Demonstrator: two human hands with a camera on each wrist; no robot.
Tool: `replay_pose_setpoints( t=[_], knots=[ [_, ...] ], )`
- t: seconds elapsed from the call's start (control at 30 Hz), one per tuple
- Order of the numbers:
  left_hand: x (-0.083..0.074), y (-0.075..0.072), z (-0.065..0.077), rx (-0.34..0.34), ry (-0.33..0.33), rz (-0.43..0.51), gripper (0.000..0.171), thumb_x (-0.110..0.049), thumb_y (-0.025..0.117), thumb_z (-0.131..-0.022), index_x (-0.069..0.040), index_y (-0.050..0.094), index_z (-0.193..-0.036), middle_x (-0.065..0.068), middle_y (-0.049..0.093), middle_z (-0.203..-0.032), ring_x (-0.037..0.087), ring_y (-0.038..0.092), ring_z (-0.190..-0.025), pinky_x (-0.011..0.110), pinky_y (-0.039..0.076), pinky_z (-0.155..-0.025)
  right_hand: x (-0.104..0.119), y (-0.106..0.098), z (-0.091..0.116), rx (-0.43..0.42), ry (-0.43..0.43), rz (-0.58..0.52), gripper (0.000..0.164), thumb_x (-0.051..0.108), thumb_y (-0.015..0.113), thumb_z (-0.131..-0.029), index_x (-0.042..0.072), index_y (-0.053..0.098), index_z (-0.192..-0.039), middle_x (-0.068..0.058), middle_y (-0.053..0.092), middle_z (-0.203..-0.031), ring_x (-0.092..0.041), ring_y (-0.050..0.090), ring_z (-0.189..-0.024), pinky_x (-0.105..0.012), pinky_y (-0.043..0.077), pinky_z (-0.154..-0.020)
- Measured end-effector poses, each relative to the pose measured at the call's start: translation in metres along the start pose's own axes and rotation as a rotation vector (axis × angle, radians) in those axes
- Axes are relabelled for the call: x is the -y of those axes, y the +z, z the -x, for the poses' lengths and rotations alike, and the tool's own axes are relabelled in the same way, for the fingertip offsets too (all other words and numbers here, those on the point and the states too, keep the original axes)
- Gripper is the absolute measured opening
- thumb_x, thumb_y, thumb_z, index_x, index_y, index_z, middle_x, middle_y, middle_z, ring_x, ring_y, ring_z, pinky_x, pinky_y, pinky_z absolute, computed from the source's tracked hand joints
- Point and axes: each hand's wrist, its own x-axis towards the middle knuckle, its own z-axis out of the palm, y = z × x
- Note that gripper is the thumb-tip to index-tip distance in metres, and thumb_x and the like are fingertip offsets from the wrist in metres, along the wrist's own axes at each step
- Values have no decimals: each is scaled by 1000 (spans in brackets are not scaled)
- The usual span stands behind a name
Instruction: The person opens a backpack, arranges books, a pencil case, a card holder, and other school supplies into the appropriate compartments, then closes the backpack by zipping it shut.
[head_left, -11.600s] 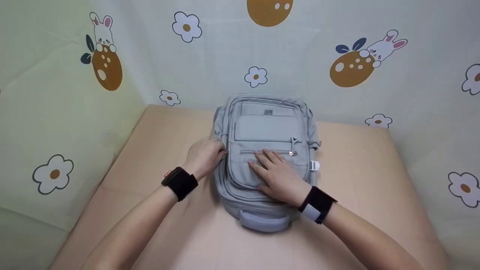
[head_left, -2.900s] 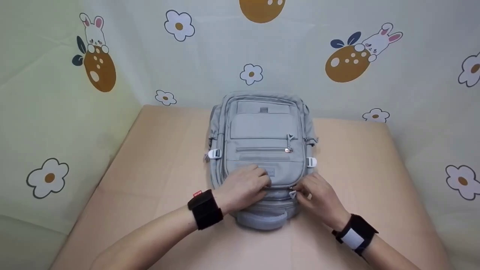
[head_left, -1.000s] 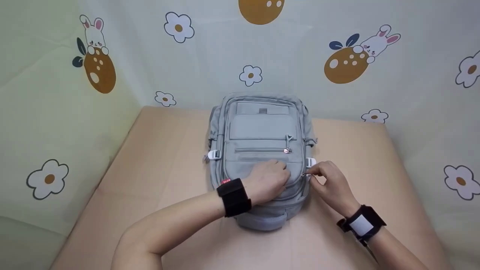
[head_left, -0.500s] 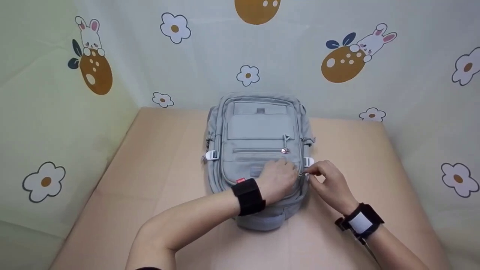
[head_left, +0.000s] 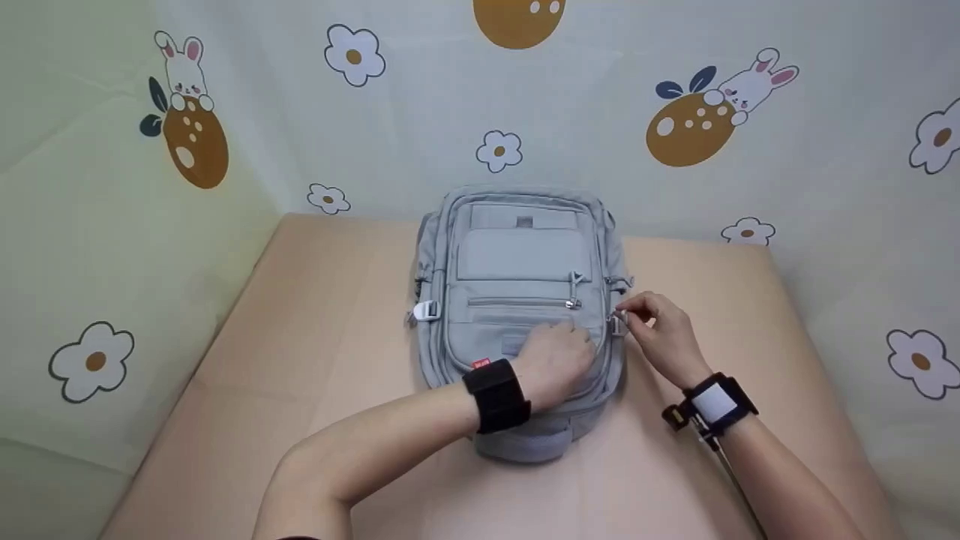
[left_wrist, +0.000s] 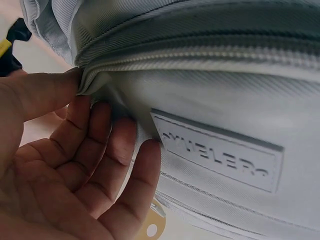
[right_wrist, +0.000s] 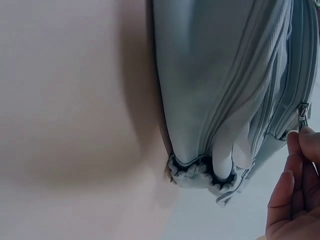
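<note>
A grey backpack (head_left: 525, 255) lies front side up, its carry handle (head_left: 523, 448) toward me. My left hand (head_left: 556, 364) is on the lower right of its front. In the left wrist view the thumb and forefinger pinch a fold of fabric (left_wrist: 90, 80) at the end of a zipper seam (left_wrist: 215, 54), beside a lettered patch (left_wrist: 218, 151). At the bag's right side, my right hand (head_left: 666, 330) pinches a zipper pull (right_wrist: 302, 116) between thumb and fingertip. Much of the lower front is hidden under the left hand.
The bag rests on a peach-coloured table (head_left: 337, 300). Pale curtains (head_left: 420, 112) with rabbits and flowers stand behind and beside it. A white buckle (head_left: 427, 310) sits on the bag's left side, and another zipper (head_left: 517, 303) crosses its front.
From the bag's left side, my left hand has moved to its lower right front. My right hand left the front, took the zipper pull near the lower right corner and moved up the right side.
</note>
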Motion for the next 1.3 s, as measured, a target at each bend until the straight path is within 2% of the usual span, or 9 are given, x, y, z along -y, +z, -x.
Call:
replay_pose_setpoints(
  t=[0.3, 0.43, 0.77, 0.93, 1.0, 1.13, 1.2, 1.3],
  knots=[
    [-4, -1, 0, 34, -15, 5, 25, -20, 68, -92, -15, 71, -116, 0, 66, -105, 17, 59, -94, 31, 53, -66, -6, 3, -38, -3, 58, 11, 11, -5, 66, -93, 3, 71, -100, -9, 69, -94, -19, 58, -83, -23, 44, -72],
    [-6, -1, 1, 41, -16, 12, 28, -20, 68, -92, -15, 71, -119, 1, 66, -106, 17, 59, -94, 31, 54, -65, -4, 3, -48, 9, 74, 28, 7, -2, 66, -94, 1, 71, -99, -11, 68, -92, -21, 58, -81, -24, 44, -69],
    [-3, 2, 1, 8, -9, 22, 26, -18, 69, -90, -16, 72, -115, 1, 66, -105, 18, 59, -93, 32, 53, -66, -6, 5, -49, 12, 144, 29, 10, 11, 69, -97, 4, 72, -104, -9, 68, -94, -19, 57, -80, -24, 44, -67],
    [-1, 2, 4, -43, -10, 53, 14, -21, 67, -94, -16, 73, -106, 0, 66, -100, 18, 60, -88, 31, 52, -64, -9, 2, -47, 21, 200, -34, 16, 19, 68, -99, 6, 73, -109, -7, 68, -96, -19, 57, -83, -25, 44, -67],
    [1, 1, 7, -75, -12, 85, 13, -24, 64, -97, -15, 72, -100, 0, 65, -96, 18, 60, -85, 31, 52, -63, -11, 0, -46, 28, 213, -43, 17, 19, 67, -100, 6, 73, -110, -7, 69, -97, -19, 58, -85, -26, 44, -69],
    [13, -1, 18, -131, -27, 155, 22, -35, 62, -99, -14, 71, -98, 0, 64, -95, 19, 59, -83, 33, 51, -65, -18, -6, -40, 32, 213, -3, 18, 18, 64, -101, 5, 72, -111, -8, 72, -100, -19, 60, -90, -28, 44, -75],
    [23, -1, 27, -155, -46, 185, 24, -38, 65, -98, -15, 70, -101, 0, 64, -99, 19, 59, -88, 34, 52, -71, -22, -10, -36, 33, 218, 18, 19, 18, 64, -101, 4, 72, -111, -9, 72, -101, -20, 60, -91, -29, 44, -75],
    [47, 0, 40, -188, -93, 231, 28, -38, 69, -95, -15, 69, -111, 4, 66, -114, 23, 60, -105, 40, 51, -90, -27, -19, -28, 39, 229, 51, 21, 20, 63, -102, 4, 72, -113, -10, 71, -102, -20, 59, -91, -28, 45, -75]
  ],
)
